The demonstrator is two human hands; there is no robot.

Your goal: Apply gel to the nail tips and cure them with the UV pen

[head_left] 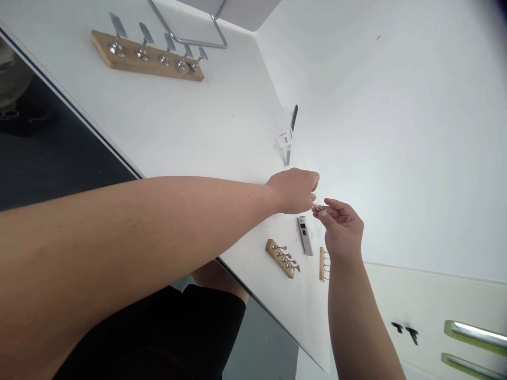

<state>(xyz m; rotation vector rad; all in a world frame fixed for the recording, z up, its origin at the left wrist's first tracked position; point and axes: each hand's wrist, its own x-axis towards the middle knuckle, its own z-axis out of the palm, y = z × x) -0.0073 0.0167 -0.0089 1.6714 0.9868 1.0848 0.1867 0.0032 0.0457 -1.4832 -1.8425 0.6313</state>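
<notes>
Right hand (pixel 343 226) pinches a small shiny piece (pixel 321 207) above the table (pixel 222 132); left hand (pixel 293 191) is curled just beside it, grip unclear. Pale device (pixel 306 241) nearby, big wooden strip (pixel 138 64) far left.

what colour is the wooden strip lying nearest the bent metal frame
Light brown; the wooden strip shows in the head view, the only one here.
</notes>
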